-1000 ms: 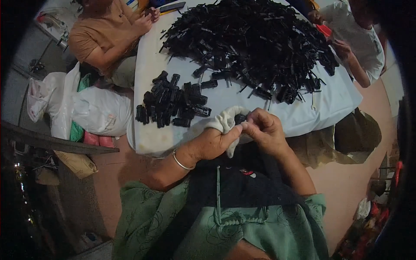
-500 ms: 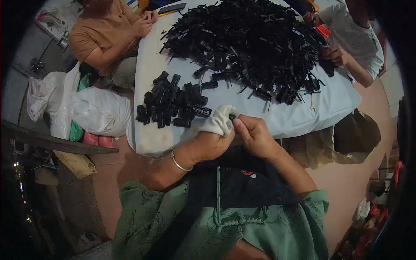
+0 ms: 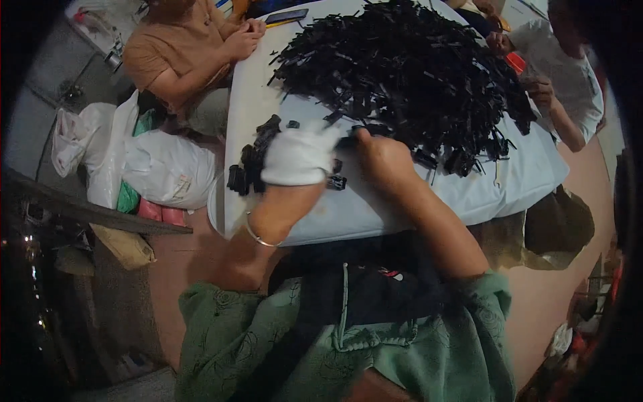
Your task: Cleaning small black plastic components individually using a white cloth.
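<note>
My left hand [image 3: 298,157], in a white glove with a metal bangle at its wrist, is over the small heap of black plastic parts [image 3: 253,159]. Motion smears its fingers, so their grip is unclear. To its right, my bare right hand [image 3: 387,161] is closed, thumb on top, on a black plastic part [image 3: 355,132]. Only a bit of that part shows past the thumb. Just beyond both hands spreads a large pile of black plastic parts [image 3: 408,74], many of them thin and stick-like.
A pale cloth covers the table [image 3: 321,224]. A wrench [image 3: 497,175] lies by the pile's right edge, a phone [image 3: 287,16] at the far left. One person [image 3: 181,60] sits left, another [image 3: 569,87] right. White sacks [image 3: 171,167] stand on the floor at left.
My hands have moved apart and forward from where they met at the table's near edge. The gloved left hand now covers much of the small heap; the right reaches the big pile's edge.
</note>
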Tool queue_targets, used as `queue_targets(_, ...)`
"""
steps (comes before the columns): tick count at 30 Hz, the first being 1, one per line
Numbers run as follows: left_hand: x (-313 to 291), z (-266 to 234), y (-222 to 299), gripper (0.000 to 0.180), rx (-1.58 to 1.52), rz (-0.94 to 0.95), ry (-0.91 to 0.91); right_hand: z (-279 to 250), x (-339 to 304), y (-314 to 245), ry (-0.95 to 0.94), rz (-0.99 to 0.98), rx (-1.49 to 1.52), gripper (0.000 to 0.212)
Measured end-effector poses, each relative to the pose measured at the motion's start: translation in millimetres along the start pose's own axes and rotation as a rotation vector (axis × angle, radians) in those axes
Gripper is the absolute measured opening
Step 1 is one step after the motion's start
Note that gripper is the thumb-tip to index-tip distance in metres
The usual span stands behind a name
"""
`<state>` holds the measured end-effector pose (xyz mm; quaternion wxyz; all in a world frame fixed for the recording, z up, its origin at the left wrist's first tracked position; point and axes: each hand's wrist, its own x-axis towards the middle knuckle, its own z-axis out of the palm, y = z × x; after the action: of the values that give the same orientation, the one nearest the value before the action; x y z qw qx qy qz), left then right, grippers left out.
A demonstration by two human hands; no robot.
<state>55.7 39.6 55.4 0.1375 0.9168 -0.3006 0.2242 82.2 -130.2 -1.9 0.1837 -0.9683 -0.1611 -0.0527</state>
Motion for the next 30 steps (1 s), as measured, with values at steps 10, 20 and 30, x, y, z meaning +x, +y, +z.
queue_targets(10, 47, 33, 11, 0.015, -0.05, -0.195, -0.669, -10, -29, 20, 0.184, -0.09, 0.169, 0.026)
queue_targets(20, 21, 47, 22, 0.016, -0.712, -0.199, 0.097, -31, -62, -11, 0.273, -0.121, 0.51, 0.018)
queue_targets(30, -6, 64, 35, 0.017, -1.166, -0.38, 0.051, -3, -46, 5, 0.561, -0.117, 0.43, 0.01)
